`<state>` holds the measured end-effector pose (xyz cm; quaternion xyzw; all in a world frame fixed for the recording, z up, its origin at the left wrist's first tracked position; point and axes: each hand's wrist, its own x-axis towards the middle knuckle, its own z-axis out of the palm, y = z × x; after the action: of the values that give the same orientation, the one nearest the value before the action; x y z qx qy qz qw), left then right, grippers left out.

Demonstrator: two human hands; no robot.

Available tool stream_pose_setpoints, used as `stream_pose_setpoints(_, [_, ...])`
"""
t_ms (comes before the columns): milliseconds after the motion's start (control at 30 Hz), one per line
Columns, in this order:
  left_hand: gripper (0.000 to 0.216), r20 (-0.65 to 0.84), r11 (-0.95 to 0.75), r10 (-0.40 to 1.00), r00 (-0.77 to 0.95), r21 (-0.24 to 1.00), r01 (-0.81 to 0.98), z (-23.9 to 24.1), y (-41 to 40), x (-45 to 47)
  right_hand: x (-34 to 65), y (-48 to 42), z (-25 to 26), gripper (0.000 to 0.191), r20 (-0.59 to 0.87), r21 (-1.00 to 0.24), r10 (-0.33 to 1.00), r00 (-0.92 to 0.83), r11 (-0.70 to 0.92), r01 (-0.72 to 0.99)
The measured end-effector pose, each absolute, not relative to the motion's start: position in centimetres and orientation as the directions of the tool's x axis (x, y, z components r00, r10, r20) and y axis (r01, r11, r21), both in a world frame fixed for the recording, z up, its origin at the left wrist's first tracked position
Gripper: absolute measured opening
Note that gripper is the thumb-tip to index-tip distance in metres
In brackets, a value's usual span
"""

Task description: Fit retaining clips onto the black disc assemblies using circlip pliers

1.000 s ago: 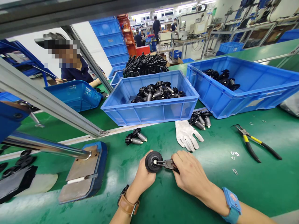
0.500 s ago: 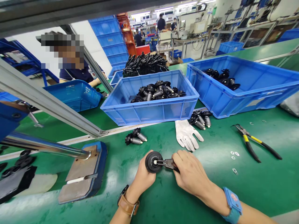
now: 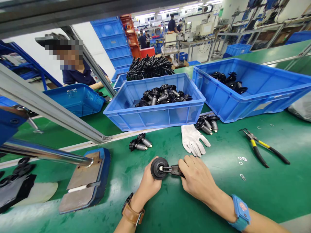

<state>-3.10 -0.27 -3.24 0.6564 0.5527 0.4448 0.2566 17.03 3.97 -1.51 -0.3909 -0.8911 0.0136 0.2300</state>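
My left hand [image 3: 149, 179] is closed around a black round part [image 3: 155, 169] with a pale shaft end at its centre. In my right hand [image 3: 198, 176] are pliers [image 3: 175, 170], their handles mostly hidden by my fingers. The thin plier tips reach to the shaft end in the middle of the black part. Beyond my hands a white glove [image 3: 194, 142] lies flat on the green bench. To the right rests a second pair of pliers [image 3: 257, 142] with yellow and black handles, and near it are several small metal rings [image 3: 242, 177].
Blue bins [image 3: 155, 116] [image 3: 262, 103] with black-and-grey parts stand along the back. Loose parts [image 3: 141, 142] lie before them. At left are a press with a blue base [image 3: 103, 174] and a slanted metal post [image 3: 60, 106]. Another person [image 3: 77, 76] sits across the bench.
The view has shifted very slightly. My hands, the black part and the pliers keep nearly the same position, with the tips still at the shaft end.
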Motion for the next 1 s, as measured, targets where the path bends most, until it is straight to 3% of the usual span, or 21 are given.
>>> stream_pose_setpoints(433, [0.013,0.296,-0.282,0.954,0.053,0.821,0.497,-2.9,-0.6,-3.4,17.3,4.3,-1.7,0.019,0.431,-0.195,0.669,-0.605,0.724,0.661])
stream_pose_setpoints(600, [0.016,0.29,-0.261,0.957,0.025,0.815,0.517,-3.9,-0.4,-3.7,17.2,4.6,-1.3,0.017,0.37,-0.277,0.703,-0.607,0.707,0.65])
stream_pose_setpoints(733, [0.026,0.32,-0.186,0.936,-0.145,0.803,0.567,-5.8,0.0,-5.2,17.7,5.3,-0.2,0.012,0.294,-0.387,0.737,-0.609,0.674,0.629])
stream_pose_setpoints(833, [0.027,0.298,-0.117,0.924,-0.238,0.814,0.569,-7.2,0.4,-6.4,18.5,4.8,-0.7,0.022,0.231,-0.394,0.743,-0.628,0.662,0.638])
stream_pose_setpoints(1000, [0.029,0.269,-0.125,0.946,-0.18,0.817,0.563,-7.8,0.4,-6.4,19.4,2.1,-3.2,0.046,0.185,-0.278,0.749,-0.637,0.661,0.697])
